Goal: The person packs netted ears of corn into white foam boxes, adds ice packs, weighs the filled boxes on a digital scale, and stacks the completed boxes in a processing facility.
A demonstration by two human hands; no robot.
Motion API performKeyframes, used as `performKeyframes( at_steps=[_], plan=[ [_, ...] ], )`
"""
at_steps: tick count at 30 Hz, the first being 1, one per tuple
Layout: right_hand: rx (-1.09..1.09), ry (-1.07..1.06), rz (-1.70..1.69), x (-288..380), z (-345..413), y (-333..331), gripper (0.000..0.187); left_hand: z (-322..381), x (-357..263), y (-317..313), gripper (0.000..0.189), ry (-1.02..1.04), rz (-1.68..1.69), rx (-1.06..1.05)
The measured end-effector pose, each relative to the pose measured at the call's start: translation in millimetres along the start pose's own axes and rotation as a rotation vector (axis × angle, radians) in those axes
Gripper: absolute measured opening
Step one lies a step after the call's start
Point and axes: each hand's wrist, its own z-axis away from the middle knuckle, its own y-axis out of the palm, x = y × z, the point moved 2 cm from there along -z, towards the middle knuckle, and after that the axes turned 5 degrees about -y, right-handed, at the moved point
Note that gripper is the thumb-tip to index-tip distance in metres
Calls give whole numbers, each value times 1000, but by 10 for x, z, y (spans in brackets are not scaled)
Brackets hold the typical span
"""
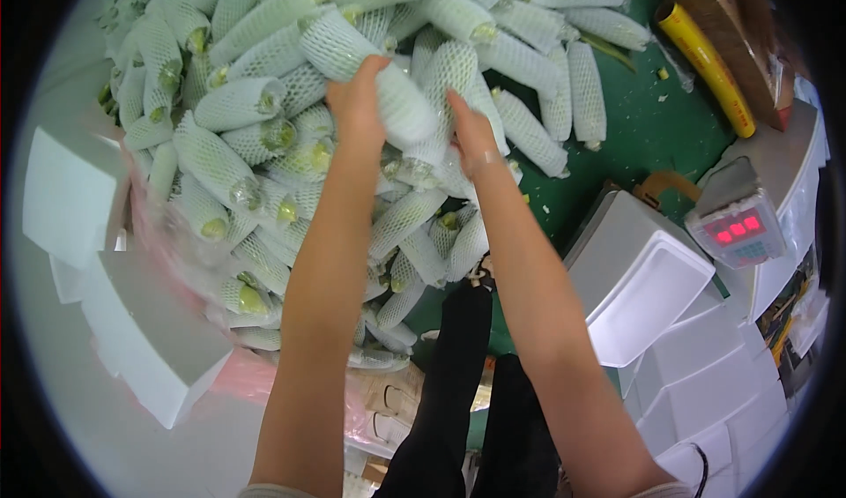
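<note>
In the head view, my left hand (357,104) grips a thick roll-shaped piece of produce in a white foam net sleeve (370,68), lifted over the pile. My right hand (473,134) is at the side of a second sleeved piece (451,68), its thumb on top and its other fingers hidden underneath. Below and around both hands lies a large heap of similar sleeved produce (218,161). Pale green and yellow ends show at some sleeve mouths, some under clear film.
White foam boxes (152,326) stand at left beside pink plastic film (165,233). On the right are a white foam box (651,300), a scale display with red digits (733,230), a yellow tube (707,68) and a cardboard box (733,35). The floor (628,134) is green.
</note>
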Motion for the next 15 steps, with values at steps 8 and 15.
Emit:
performKeyframes(
  at_steps=[8, 15],
  plan=[
    [354, -135, 335, 300, 307, -293, 72, 1202, 495, -1715, 51, -397, -253, 243],
    [637, 53, 514, -327, 180, -902, 85, 1151, 1744, -750, 48, -530, 198, 220]
  ],
)
